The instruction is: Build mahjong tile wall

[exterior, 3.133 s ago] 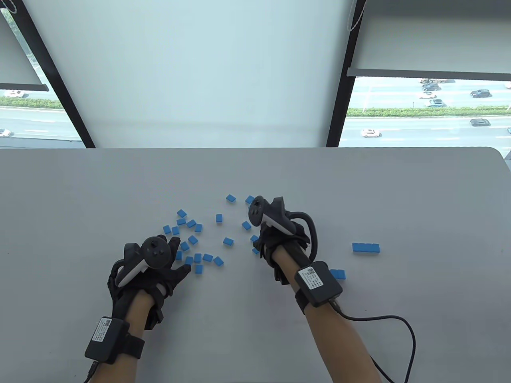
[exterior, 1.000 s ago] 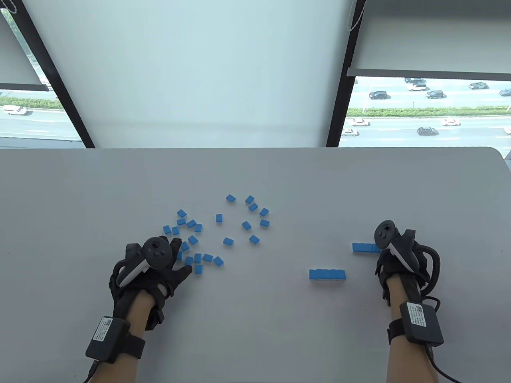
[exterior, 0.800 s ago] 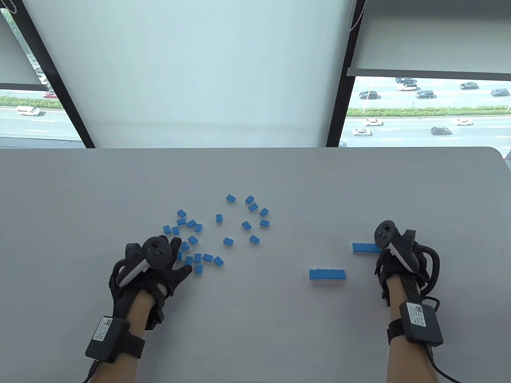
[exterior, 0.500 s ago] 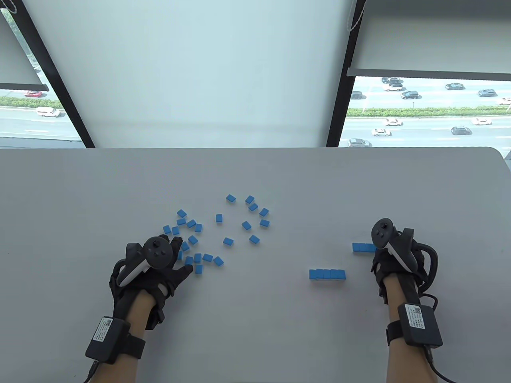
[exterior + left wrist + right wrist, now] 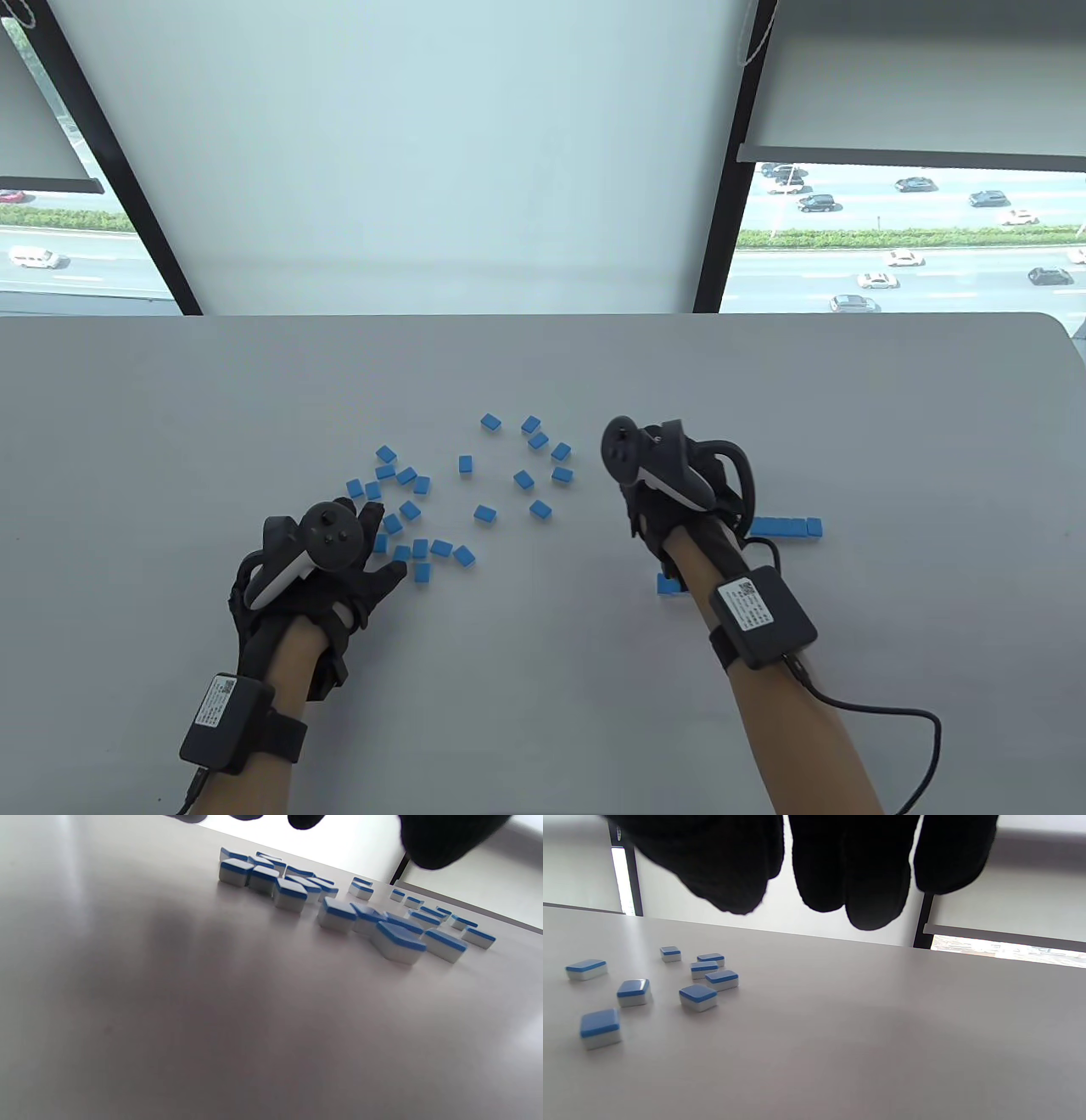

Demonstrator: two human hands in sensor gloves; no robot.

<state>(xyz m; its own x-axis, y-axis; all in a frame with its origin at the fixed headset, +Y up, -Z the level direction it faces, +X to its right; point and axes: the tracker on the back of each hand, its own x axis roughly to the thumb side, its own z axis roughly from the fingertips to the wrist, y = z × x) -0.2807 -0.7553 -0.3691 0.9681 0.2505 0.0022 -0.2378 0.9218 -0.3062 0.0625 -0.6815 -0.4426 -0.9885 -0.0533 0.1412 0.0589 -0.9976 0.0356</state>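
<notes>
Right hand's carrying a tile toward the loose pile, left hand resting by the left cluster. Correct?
Not quite: the right hand carries nothing. The right wrist view shows its fingers bare above the table, nearing the loose tiles. The left hand does rest by the left cluster.

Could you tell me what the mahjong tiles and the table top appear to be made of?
Mahjong tiles: likely moulded plastic, a blue layer over a white base, smooth with rounded edges and a slight sheen. Table: probably laminate or plastic, plain pale grey, smooth and semi-gloss, with soft reflections in the wrist views.
</notes>
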